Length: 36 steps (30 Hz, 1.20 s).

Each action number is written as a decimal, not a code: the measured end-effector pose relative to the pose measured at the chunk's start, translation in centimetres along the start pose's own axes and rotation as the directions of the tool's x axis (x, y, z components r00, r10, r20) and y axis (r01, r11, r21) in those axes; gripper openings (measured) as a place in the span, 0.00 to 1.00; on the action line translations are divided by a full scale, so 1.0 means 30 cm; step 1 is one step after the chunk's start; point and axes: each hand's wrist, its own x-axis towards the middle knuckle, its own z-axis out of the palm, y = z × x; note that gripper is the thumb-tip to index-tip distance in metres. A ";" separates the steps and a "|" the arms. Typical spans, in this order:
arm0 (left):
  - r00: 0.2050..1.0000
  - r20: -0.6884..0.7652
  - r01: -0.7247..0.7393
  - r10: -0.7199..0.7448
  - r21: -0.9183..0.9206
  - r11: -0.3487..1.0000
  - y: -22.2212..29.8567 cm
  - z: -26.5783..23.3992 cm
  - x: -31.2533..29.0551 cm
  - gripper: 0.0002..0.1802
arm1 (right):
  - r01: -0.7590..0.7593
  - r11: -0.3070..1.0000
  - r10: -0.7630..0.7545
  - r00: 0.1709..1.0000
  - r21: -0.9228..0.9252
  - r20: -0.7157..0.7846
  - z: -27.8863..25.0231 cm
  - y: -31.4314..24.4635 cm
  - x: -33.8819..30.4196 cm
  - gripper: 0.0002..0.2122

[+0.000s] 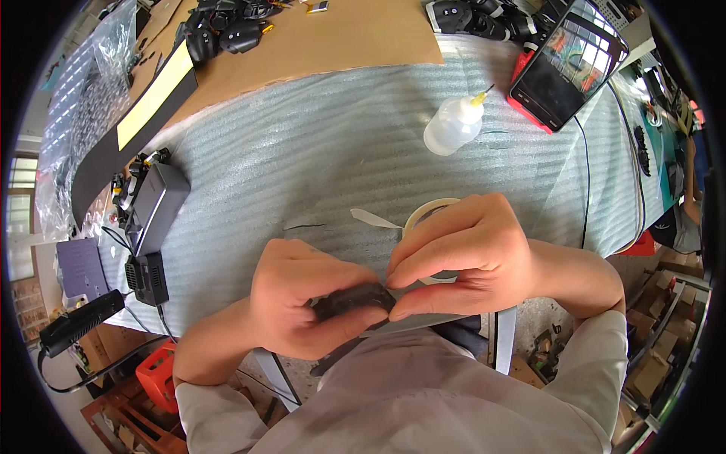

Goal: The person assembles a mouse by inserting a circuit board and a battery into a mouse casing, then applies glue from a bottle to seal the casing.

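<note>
My left hand (299, 295) is closed around a small black part (355, 303), gripped between thumb and fingers near the table's front edge. Its exact kind cannot be told, since the fingers cover much of it. At the part's right end, my right hand (469, 261) is in a pinch, thumb and forefinger tips touching or nearly touching the part. Whatever lies between those tips is too small or hidden to make out. Partly behind the right hand lies a roll of cream tape (412, 217), with a loose tape end (372, 219) sticking out leftward.
A white squeeze bottle (454, 125) with a yellow tip stands beyond my hands. At the far right a phone (567, 68) leans on a red stand. A grey box (160, 204) and black adapter (146, 278) sit left. Black moulded parts (227, 30) lie on cardboard (340, 38) at the back.
</note>
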 end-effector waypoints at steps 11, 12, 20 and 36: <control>0.964 -0.129 -0.221 0.231 0.089 0.971 -0.015 0.020 0.015 0.10 | -0.121 0.978 0.129 0.991 0.169 -0.034 0.021 0.006 0.001 0.07; 0.965 -0.128 -0.219 0.229 0.088 0.972 -0.017 0.020 0.017 0.10 | -0.121 0.978 0.132 0.990 0.171 -0.049 0.023 0.007 0.004 0.06; 0.956 -0.129 -0.243 0.264 0.159 0.957 -0.016 0.020 0.012 0.09 | -0.162 0.962 0.181 0.981 0.218 -0.070 0.045 0.028 -0.008 0.05; 0.950 -0.113 -0.256 0.292 0.255 0.932 -0.011 0.019 0.012 0.10 | -0.020 0.994 0.029 0.996 0.107 -0.087 0.035 0.042 0.009 0.07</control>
